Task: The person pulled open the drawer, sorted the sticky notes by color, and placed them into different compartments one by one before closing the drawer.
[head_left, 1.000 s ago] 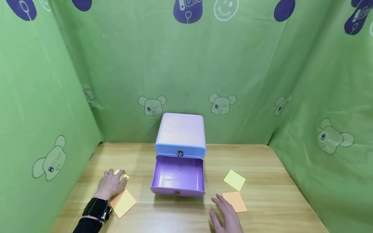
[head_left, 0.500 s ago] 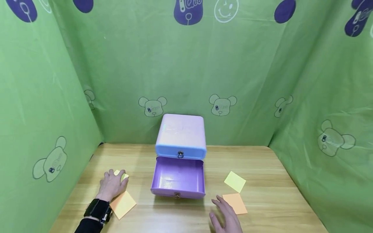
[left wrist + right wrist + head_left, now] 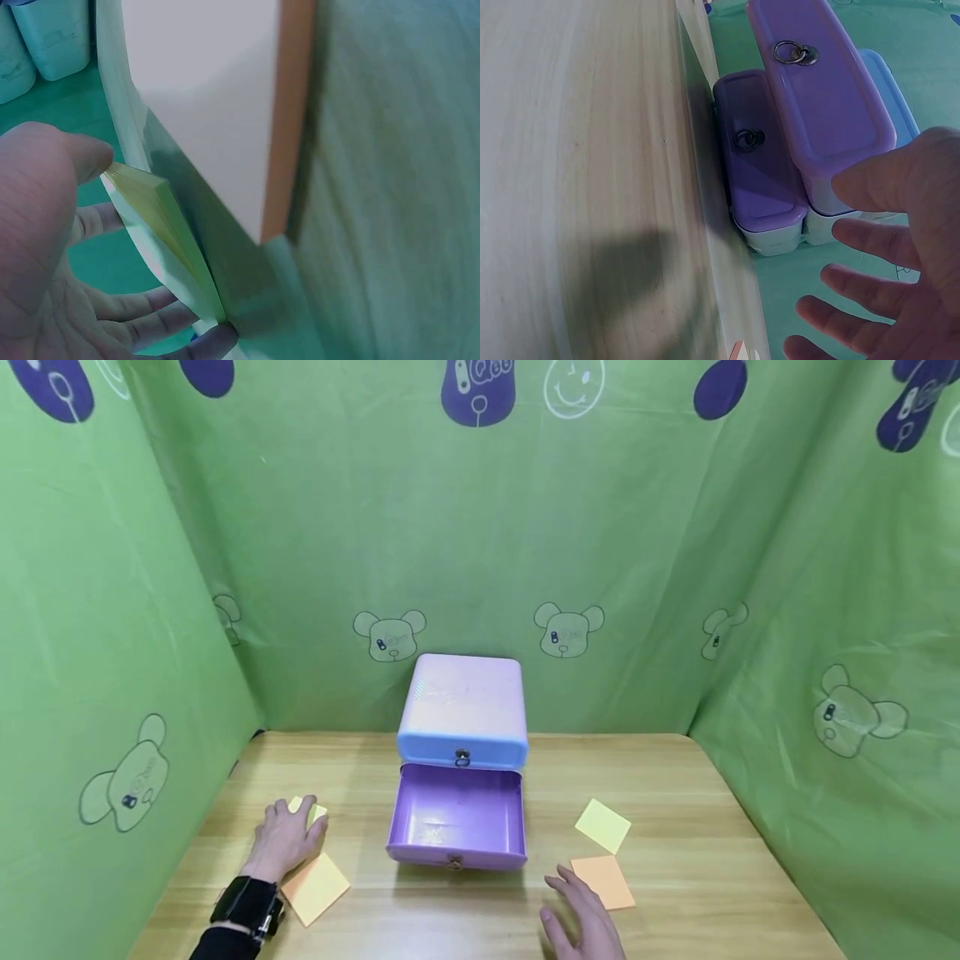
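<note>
On the left of the table, my left hand [image 3: 279, 843] holds a yellow sticky note pad [image 3: 169, 240] by its edges, thumb at one corner and fingertips along the far side. The fingers partly cover that pad in the head view. Just nearer lies an orange-edged sticky note pad [image 3: 317, 889] with a pale top. My right hand [image 3: 581, 918] hovers at the front right, fingers spread and holding nothing. Beside its fingertips are an orange sticky note pad [image 3: 604, 882] and, farther back, a second yellow sticky note pad [image 3: 603, 826].
A small drawer box [image 3: 467, 697] with a blue upper front stands at the table's back middle. Its purple drawer [image 3: 457, 857] is pulled out toward me, with nothing visible inside. Green cloth [image 3: 480, 543] encloses the wooden table [image 3: 465, 918] at the back and both sides.
Almost nothing differs. Both hands keep their places and the left fingers stay at the yellow pad; the head view has shifted slightly.
</note>
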A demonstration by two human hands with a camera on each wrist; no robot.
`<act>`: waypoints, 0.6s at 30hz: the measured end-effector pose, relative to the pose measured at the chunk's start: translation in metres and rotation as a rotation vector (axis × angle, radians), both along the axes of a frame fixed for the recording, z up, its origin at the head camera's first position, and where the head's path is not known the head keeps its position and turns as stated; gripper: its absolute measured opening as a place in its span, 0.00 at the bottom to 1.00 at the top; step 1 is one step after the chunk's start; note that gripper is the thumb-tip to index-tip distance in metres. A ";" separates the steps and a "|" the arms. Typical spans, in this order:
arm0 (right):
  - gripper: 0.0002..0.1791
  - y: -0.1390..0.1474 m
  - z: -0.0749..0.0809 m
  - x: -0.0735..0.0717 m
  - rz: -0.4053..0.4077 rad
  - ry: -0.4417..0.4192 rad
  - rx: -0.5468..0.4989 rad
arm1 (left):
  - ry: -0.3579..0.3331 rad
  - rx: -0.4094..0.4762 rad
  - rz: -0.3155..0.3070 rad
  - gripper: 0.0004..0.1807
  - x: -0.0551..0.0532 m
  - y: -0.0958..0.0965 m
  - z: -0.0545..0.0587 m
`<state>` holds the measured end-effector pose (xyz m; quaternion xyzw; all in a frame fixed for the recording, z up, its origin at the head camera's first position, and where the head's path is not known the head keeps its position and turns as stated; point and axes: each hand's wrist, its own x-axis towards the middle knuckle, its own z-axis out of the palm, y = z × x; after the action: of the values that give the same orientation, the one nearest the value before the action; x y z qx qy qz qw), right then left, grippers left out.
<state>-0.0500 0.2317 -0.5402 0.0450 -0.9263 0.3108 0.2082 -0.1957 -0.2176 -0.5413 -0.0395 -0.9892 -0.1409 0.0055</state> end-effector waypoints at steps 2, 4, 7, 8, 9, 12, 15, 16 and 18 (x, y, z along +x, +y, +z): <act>0.24 0.000 -0.001 0.001 0.000 0.001 0.001 | 0.008 -0.010 -0.004 0.27 0.001 -0.001 -0.002; 0.24 0.000 -0.002 0.001 0.002 0.007 0.002 | 0.013 -0.021 -0.007 0.26 0.002 -0.001 -0.003; 0.24 0.000 -0.004 0.000 0.007 0.016 0.003 | 0.012 -0.037 -0.009 0.27 0.003 -0.002 -0.002; 0.24 0.000 -0.004 0.000 0.009 0.020 0.003 | 0.010 -0.040 -0.009 0.27 0.003 -0.002 -0.002; 0.24 0.001 -0.005 0.000 0.011 0.020 0.002 | 0.013 -0.044 -0.008 0.27 0.003 -0.003 -0.002; 0.25 0.001 -0.006 0.000 0.013 0.017 0.005 | 0.022 -0.051 -0.005 0.27 0.004 -0.004 -0.003; 0.25 0.001 -0.005 0.001 0.017 0.013 0.002 | 0.036 -0.049 0.000 0.27 0.004 -0.006 -0.004; 0.24 0.001 -0.005 0.001 0.019 0.012 0.001 | 0.039 -0.048 0.001 0.27 0.004 -0.007 -0.004; 0.24 0.000 -0.005 0.002 0.025 0.016 -0.002 | 0.044 -0.043 0.003 0.27 0.004 -0.008 -0.004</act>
<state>-0.0480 0.2322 -0.5448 0.0590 -0.9236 0.3140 0.2117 -0.1912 -0.2259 -0.5453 -0.0411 -0.9917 -0.1185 0.0264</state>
